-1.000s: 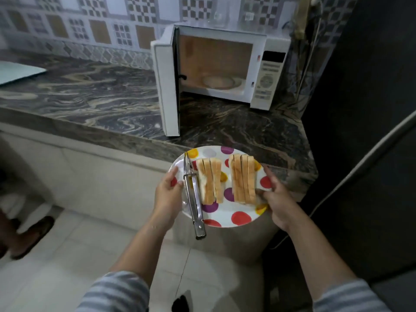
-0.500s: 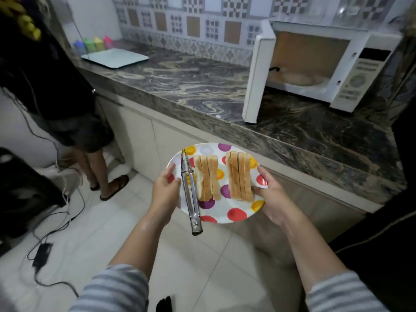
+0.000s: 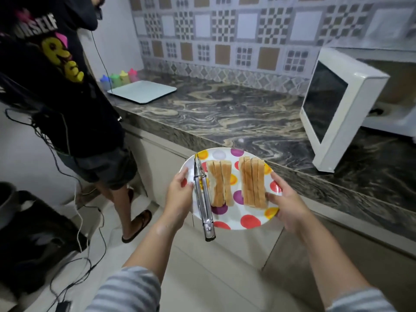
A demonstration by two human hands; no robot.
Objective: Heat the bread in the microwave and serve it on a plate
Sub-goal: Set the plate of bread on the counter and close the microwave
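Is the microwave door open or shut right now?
Open. The microwave door stands swung out over the counter, exposing the oven cavity behind it.

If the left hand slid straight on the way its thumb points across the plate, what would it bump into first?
Most likely the metal tongs, which lie on the plate right beside the left hand. The nearer stack of bread slices comes just beyond them. Depth is hard to judge here.

Both arms reach forward in striped sleeves, forearms bare. The left hand [image 3: 180,194] and right hand [image 3: 287,208] are level with each other, palms turned inward, thumbs on top, fingers [image 3: 273,195] curled in a grip on opposite edges of the plate [image 3: 247,219].
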